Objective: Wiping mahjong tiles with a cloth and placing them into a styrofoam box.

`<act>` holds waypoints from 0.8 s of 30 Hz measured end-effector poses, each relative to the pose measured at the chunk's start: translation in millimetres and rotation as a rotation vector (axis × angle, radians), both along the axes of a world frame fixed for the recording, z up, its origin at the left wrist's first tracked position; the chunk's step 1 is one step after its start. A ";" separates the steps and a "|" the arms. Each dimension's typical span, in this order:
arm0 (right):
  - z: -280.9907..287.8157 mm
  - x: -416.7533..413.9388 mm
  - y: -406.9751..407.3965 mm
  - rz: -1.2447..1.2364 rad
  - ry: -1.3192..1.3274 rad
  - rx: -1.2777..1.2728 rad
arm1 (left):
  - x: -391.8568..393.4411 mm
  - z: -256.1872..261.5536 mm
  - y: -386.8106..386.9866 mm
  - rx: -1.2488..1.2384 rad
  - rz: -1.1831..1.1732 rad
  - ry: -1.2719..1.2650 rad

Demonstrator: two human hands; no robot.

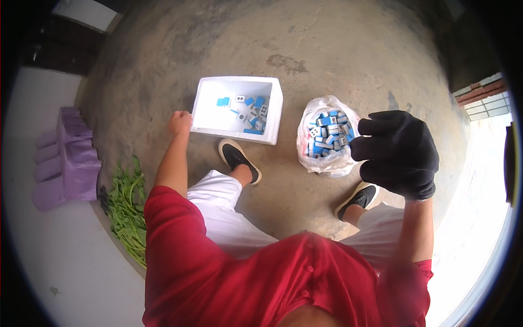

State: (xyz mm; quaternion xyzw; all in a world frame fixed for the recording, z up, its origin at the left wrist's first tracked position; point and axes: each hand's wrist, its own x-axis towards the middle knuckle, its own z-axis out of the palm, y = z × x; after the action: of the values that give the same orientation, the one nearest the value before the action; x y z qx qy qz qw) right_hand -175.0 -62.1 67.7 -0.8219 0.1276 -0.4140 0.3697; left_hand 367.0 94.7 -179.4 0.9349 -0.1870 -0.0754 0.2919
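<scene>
My bare left hand grips the left edge of a white foam box, which tilts on the floor. Mahjong tiles with blue backs and white faces lie loose inside, mostly towards its right side. My right hand wears a black glove and is raised beside a white plastic bag. Its fingers are curled, and whether anything is inside them is hidden. More blue-and-white mahjong tiles fill the open bag, which stands to the right of the box.
The floor is bare concrete. My black shoes rest near the box and the bag. Green leafy vegetables lie along the wall on the left, below a purple fabric organiser. Bright light enters at the right.
</scene>
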 end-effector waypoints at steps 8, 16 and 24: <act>-5.2 -20.7 -0.6 -0.043 -0.061 -0.003 | -168.4 105.9 -87.3 -0.448 -0.246 0.570; -7.0 -34.2 0.7 -0.060 -0.124 -0.002 | -319.6 205.9 -73.3 -0.595 -0.794 0.872; -12.8 -35.5 -10.2 0.089 -0.157 -0.050 | -416.0 234.5 -26.8 -0.605 -1.412 0.866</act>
State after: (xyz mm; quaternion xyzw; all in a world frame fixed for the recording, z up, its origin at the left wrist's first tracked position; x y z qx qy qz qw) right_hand -210.5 -72.3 54.9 -0.8008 0.0511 -0.4635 0.3759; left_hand -49.0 67.8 55.1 0.3731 -0.6060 -0.5332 0.4574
